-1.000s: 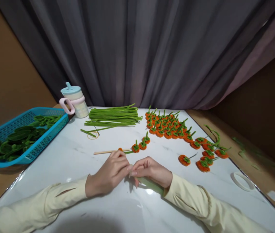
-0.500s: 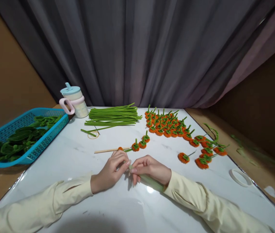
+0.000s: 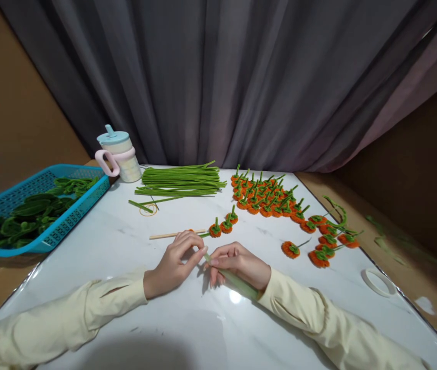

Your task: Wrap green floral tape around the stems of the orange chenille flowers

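Note:
My right hand is closed round a pale green stick that runs back under my wrist. My left hand meets it at the stick's front tip, thumb and fingers pinched there. Both hands rest low over the white marble table. Just beyond them lie a thin wooden stick and three small orange flowers with green stems.
A bundle of green pipe cleaners lies at the back centre, with many finished orange flowers to its right and more near the right edge. A blue basket of green leaves sits left, beside a lidded cup. A white tape ring lies right.
My hands have drawn slightly apart, showing the stick's tip between them. The view has tilted a little; nothing else on the table moved.

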`<state>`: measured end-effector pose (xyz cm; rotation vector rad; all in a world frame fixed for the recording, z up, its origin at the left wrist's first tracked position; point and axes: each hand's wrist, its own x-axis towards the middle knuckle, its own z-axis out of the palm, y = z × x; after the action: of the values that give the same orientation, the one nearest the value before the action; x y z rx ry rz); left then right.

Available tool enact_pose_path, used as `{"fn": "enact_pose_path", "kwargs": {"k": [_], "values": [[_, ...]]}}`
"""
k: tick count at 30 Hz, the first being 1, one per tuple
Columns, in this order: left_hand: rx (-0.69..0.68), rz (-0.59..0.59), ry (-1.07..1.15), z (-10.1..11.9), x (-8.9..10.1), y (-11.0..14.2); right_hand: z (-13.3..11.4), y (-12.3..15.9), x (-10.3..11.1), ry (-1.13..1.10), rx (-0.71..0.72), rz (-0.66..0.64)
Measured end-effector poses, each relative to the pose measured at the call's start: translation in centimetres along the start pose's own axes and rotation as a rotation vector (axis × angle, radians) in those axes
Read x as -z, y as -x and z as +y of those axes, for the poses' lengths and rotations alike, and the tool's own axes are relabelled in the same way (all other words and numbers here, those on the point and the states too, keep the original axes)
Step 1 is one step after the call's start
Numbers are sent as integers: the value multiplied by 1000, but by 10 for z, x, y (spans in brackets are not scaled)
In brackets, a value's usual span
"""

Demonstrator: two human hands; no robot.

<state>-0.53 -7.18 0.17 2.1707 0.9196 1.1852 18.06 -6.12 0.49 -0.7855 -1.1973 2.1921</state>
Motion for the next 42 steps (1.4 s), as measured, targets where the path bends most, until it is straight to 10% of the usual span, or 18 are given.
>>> {"fn": "enact_pose_path", "kwargs": {"k": [42], "values": [[-191,55,-547,7,-5,6,6,2,-2,92,93,13]]}}
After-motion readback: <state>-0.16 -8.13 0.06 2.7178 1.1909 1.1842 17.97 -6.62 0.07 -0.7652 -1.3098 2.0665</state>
